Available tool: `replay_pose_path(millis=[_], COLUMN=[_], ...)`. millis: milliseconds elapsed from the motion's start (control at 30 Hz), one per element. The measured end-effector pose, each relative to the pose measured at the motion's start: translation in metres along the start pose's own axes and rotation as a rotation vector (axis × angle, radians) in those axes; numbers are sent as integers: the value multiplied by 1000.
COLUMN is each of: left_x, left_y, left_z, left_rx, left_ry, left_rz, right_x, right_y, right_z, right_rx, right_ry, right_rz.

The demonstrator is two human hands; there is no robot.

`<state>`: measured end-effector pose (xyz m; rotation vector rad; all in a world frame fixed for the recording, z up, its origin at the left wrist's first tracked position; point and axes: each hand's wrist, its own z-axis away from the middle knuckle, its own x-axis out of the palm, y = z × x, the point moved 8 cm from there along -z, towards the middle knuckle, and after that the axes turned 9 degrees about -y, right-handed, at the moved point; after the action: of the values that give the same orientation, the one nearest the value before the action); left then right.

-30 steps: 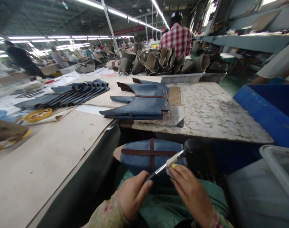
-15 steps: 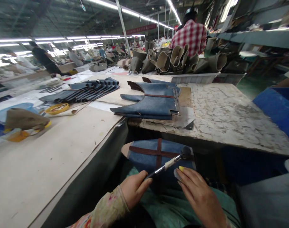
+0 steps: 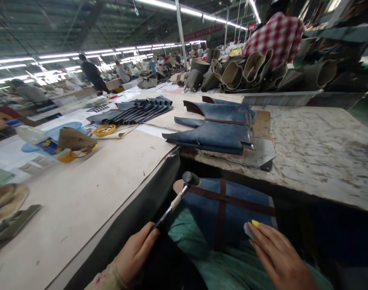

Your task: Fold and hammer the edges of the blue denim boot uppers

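Note:
On my lap lies a blue leather piece (image 3: 232, 207) crossed by dark brown strips. My left hand (image 3: 134, 253) is closed around the dark handle of a small hammer (image 3: 177, 199). The hammer's black head is lifted over the piece's left tip. My right hand (image 3: 280, 257) rests flat on the lower right of the piece, fingers stretched out, with something small and yellow at a fingertip. A stack of blue cut pieces (image 3: 215, 129) sits on the worn work board (image 3: 317, 145) just beyond.
A fanned row of blue pieces (image 3: 135, 110) and a yellow tape roll (image 3: 104, 129) lie on the long table (image 3: 65, 201) at left. Rolled grey-beige uppers (image 3: 247, 72) fill a tray behind. A person in a red checked shirt (image 3: 276, 36) stands beyond; other workers are far left.
The view swung left. My left hand moved the hammer from the right side of the blue piece over to its left tip. My right hand stayed on the piece's lower right.

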<state>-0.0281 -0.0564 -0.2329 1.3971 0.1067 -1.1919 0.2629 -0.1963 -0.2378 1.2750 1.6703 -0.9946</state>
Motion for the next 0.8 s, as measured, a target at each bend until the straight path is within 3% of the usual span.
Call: replay_pose_path(millis=[133, 300, 433, 500, 567, 633, 733, 800], left_x=[-9, -21, -13, -17, -37, -68, -124, -156], left_y=[-20, -30, -33, -33, -32, -31, -32, -46], left_z=[7, 13, 7, 6, 9, 14, 19, 21], left_rx=[-67, -70, -119, -141, -168, -203, -292, -420], left_ry=[2, 128, 49, 54, 139, 238, 333, 356], left_rz=[-20, 53, 60, 117, 173, 119, -225, -424], right_x=[1, 5, 7, 4, -1, -5, -4, -1], right_y=[1, 2, 2, 3, 5, 6, 3, -2], right_z=[0, 3, 3, 1, -5, -12, -28, -40], right_rx=[-17, -37, -49, -21, 40, 110, 138, 113], right_ry=[11, -26, -42, -24, 3, 8, -36, -67], right_rz=[17, 52, 48, 31, 4, -29, -79, -108])
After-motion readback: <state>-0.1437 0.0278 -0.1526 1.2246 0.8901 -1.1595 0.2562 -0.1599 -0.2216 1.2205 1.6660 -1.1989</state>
